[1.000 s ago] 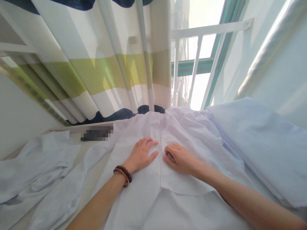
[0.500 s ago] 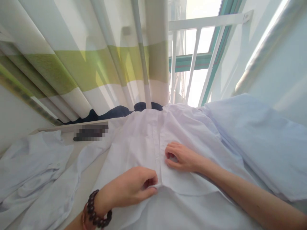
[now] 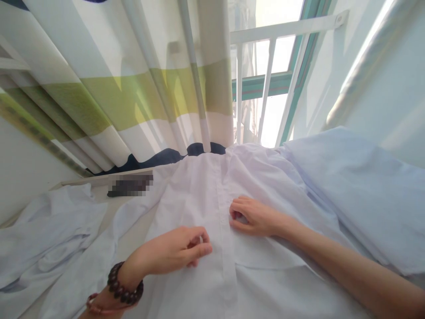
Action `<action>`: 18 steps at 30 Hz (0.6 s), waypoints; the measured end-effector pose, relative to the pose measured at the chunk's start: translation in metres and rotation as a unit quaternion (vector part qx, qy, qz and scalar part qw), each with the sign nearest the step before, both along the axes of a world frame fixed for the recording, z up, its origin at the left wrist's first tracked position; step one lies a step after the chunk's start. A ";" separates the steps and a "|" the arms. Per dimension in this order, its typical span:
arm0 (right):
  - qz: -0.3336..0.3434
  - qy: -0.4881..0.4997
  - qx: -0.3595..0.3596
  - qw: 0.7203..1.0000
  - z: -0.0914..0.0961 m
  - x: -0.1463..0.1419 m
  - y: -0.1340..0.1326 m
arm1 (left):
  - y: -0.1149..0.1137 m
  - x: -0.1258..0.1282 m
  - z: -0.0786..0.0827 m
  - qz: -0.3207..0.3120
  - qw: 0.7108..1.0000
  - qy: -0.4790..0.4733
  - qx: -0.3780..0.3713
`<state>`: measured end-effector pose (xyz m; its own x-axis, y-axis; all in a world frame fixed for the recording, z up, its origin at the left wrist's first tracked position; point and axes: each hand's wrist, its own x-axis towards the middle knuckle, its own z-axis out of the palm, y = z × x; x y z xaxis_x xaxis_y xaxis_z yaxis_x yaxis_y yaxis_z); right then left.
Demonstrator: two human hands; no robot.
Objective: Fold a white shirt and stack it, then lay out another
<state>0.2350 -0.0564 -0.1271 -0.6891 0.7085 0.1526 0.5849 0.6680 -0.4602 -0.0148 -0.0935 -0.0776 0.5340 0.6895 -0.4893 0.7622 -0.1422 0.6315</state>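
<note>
A white button-front shirt (image 3: 189,195) lies spread out, its button strip (image 3: 227,261) running down the middle. My left hand (image 3: 186,250), with dark beads at the wrist, is just left of the strip. Its fingers are curled, thumb and forefinger tips close together, with no cloth between them. On the right panel rests my right hand (image 3: 252,217), fingers bent and thumb apart from them, beside the strip. No fold of cloth shows in its grip, though the undersides of the fingertips are hidden.
More white garments lie at the left (image 3: 63,239), and white folded cloth (image 3: 358,190) is at the right. A blurred dark object (image 3: 129,185) sits near the back edge. Behind are a striped curtain (image 3: 133,97), a white railing (image 3: 285,31) and a window.
My left hand has let go of the shirt's front edge and moved slightly left. The button strip now lies flatter down the middle. My right hand has barely moved.
</note>
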 end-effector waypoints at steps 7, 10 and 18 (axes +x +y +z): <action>0.051 -0.120 -0.017 0.991 0.015 -0.005 -0.019 | 0.003 0.009 -0.016 0.008 0.983 0.087 0.159; 0.060 -0.166 -0.015 0.984 0.019 -0.010 -0.026 | 0.013 0.021 -0.017 0.051 0.971 0.040 0.231; 0.073 -0.219 -0.103 0.968 0.032 -0.006 -0.029 | 0.044 0.044 -0.037 0.157 0.975 0.073 0.141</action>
<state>0.2294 -0.0851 -0.0956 -0.7509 0.5832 -0.3100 0.6600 0.6788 -0.3219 0.0294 -0.0494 -0.1146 0.2145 0.9256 -0.3119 0.8745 -0.0398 0.4834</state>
